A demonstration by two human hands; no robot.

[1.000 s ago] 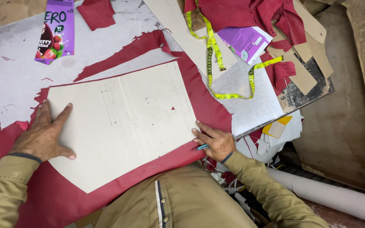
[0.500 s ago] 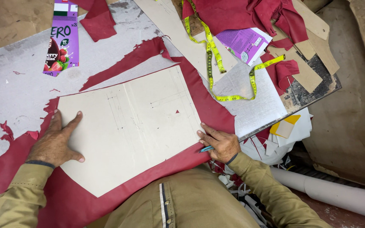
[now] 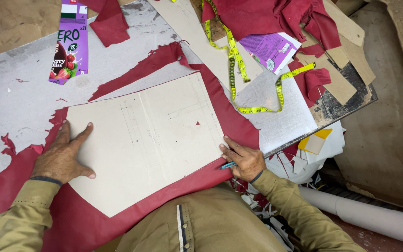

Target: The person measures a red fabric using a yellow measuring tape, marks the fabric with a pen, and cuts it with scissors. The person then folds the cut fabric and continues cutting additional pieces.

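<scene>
Since the earlier frames the right hand (image 3: 244,161) has stayed at the lower right edge of the cardboard pattern (image 3: 145,140), and the left hand (image 3: 64,156) has kept its place on the pattern's left edge; the pattern sits a little differently in the picture, which may be only the head camera shifting. In the head view, the left hand lies flat and released, fingers spread, pressing the pattern down onto the red leather sheet (image 3: 232,119) beneath it. The right hand is curled around a small blue pen (image 3: 228,165), its tip at the pattern's edge, fingertips touching the cardboard. The pattern lies between the two hands, wholly on the red leather, which shows as a border on all its sides. Beyond the right hand, up and away from the person, a yellow tape measure (image 3: 233,70) loops across the grey worktop (image 3: 15,93) and a long cardboard strip (image 3: 197,32). Farther out lie a purple printed leaflet (image 3: 269,49) and a heap of red leather scraps (image 3: 267,16). To the outer side of the right hand the worktop ends close by; past that edge lie white and yellow paper offcuts (image 3: 320,142) and a white tube (image 3: 364,217), so room there is tight. Beyond the left hand lies bare worktop, with a purple snack wrapper (image 3: 68,46) and a red scrap (image 3: 108,23) well apart. Nothing stands on the pattern's edge between the hands.
</scene>
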